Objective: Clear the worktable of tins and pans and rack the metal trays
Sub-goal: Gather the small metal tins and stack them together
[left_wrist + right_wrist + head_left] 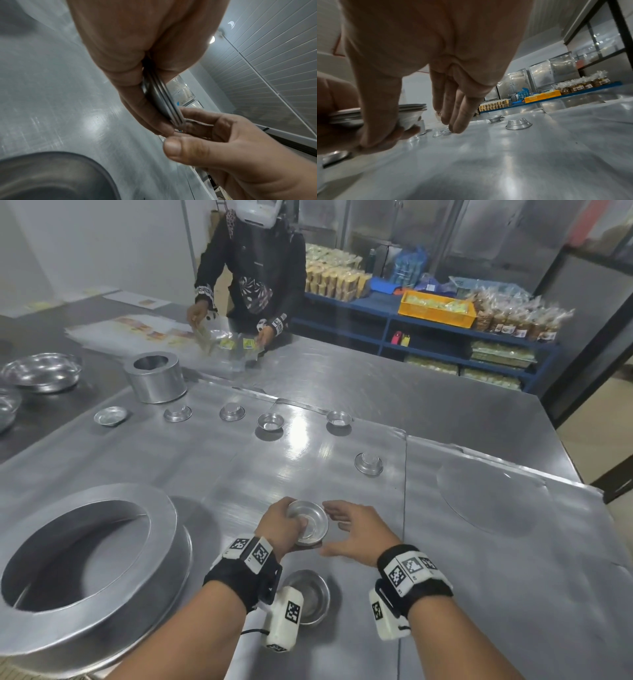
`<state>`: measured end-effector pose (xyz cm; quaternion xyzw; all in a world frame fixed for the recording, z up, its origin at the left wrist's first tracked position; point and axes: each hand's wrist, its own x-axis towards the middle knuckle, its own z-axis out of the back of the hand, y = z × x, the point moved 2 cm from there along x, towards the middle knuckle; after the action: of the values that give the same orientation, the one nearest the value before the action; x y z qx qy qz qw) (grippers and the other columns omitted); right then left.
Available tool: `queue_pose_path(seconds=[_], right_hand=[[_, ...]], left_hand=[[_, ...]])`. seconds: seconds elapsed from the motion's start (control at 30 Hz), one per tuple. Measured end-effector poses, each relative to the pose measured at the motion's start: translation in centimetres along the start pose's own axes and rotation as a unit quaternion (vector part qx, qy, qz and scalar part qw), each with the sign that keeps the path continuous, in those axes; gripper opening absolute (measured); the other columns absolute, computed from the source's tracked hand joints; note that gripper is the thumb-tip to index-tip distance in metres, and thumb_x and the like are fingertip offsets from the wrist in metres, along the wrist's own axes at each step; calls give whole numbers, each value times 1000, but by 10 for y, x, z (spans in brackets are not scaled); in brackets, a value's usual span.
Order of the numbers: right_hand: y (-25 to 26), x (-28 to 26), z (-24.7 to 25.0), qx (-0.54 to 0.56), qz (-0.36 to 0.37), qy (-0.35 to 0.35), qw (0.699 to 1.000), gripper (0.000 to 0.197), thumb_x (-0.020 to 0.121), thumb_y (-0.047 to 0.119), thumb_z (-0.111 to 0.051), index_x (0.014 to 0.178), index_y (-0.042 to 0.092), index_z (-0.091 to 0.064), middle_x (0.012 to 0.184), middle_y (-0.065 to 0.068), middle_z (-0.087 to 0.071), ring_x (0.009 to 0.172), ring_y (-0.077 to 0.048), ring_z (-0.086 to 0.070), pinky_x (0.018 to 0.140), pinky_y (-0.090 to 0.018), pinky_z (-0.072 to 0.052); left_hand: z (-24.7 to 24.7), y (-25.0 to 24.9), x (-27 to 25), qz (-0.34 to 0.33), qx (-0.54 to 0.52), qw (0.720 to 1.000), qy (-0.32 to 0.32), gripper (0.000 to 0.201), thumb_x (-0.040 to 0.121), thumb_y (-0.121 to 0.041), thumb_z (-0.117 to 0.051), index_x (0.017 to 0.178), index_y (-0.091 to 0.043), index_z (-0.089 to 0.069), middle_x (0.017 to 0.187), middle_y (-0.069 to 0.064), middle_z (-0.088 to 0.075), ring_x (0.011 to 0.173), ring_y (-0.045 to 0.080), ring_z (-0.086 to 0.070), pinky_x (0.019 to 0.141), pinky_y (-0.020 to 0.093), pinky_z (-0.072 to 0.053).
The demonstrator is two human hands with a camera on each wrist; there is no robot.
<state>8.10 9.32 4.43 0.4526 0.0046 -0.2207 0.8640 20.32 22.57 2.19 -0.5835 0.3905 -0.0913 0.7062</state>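
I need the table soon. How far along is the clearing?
Early. Done: a few tins nested in a stack held by the left hand; the right hand is open beside it. Left: seven loose tins, e.g., the ring pan and tall tin. No trays racked.

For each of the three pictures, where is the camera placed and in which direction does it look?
Head: on the person's head, looking forward and down at the worktable; both forearms, left hand, right hand show.
Left wrist: under the left wrist, looking along the palm at the stack of small tins; the right hand enters too.
Right wrist: under the right wrist, looking low across the table; straight fingers show.
All three share the tin stack.
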Motion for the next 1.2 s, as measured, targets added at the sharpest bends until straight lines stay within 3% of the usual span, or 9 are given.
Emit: queue_pose_path(seconds=[0.13,0.37,0.53,0.63,0.73,0.8,0.93,1.07,1.2], right_hand=[[-12,32,19,-126,-23,21,991,75,73,17,-84,141,17,-52,136,-2,-58,120,-12,-58,105,-28,-47],[-48,101,54,-259,-79,-14,962,57,82,19,-74,136,13,-56,132,-7,-60,119,-23,-59,101,-31,-47],[-71,147,76,-348,-105,-51,930,42,85,16,-68,125,12,-56,122,-11,-55,119,-31,-52,91,-32,-46],[-83,168,87,-346,-124,-96,925,58,81,26,-75,132,12,-52,130,-12,-44,124,-33,-40,100,-38,-44],[-94,184,91,-346,-172,-94,917,75,77,43,-78,137,14,-43,138,-11,-38,129,-34,-35,102,-42,-43],[-98,191,93,-332,-198,-90,918,74,76,44,-76,134,12,-43,137,-12,-39,130,-34,-34,100,-43,-42],[-103,194,94,-328,-214,-103,914,62,77,38,-72,129,12,-49,131,-12,-44,125,-34,-38,96,-43,-44],[-98,181,89,-280,-174,-145,933,64,74,26,-81,124,8,-46,126,-15,-49,119,-36,-46,89,-40,-45],[-78,158,83,-208,-124,-199,950,55,75,28,-80,115,6,-49,116,-14,-55,106,-33,-54,77,-30,-38]], left_hand=[[-1,0,7,23,-49,999,-8,24,89,11,-52,105,-4,-61,115,26,-53,96,43,-59,69,57,-60],[-2,4,36,45,-74,996,-33,24,90,12,-53,107,-3,-60,118,26,-52,97,43,-59,70,58,-60],[-4,6,55,50,-78,995,-33,24,91,12,-54,107,-4,-61,115,23,-54,95,41,-61,70,58,-60],[-4,12,64,45,-61,996,-35,21,90,7,-57,105,-7,-62,110,22,-58,94,41,-63,70,58,-60],[-6,14,65,48,-51,997,-39,22,85,2,-60,105,-8,-63,113,24,-58,100,46,-63,71,56,-61],[-7,14,64,49,-42,998,-28,24,80,-1,-62,103,-8,-63,115,25,-59,98,48,-65,71,56,-61],[-5,14,61,61,-60,996,-17,24,88,11,-57,108,-2,-60,118,25,-56,100,50,-63,68,51,-62],[2,16,57,60,-56,996,-24,27,87,12,-57,110,-2,-59,119,26,-56,97,48,-65,68,54,-61],[6,14,49,68,-82,994,-25,29,87,14,-55,112,-2,-58,122,25,-52,101,48,-61,66,48,-62]])
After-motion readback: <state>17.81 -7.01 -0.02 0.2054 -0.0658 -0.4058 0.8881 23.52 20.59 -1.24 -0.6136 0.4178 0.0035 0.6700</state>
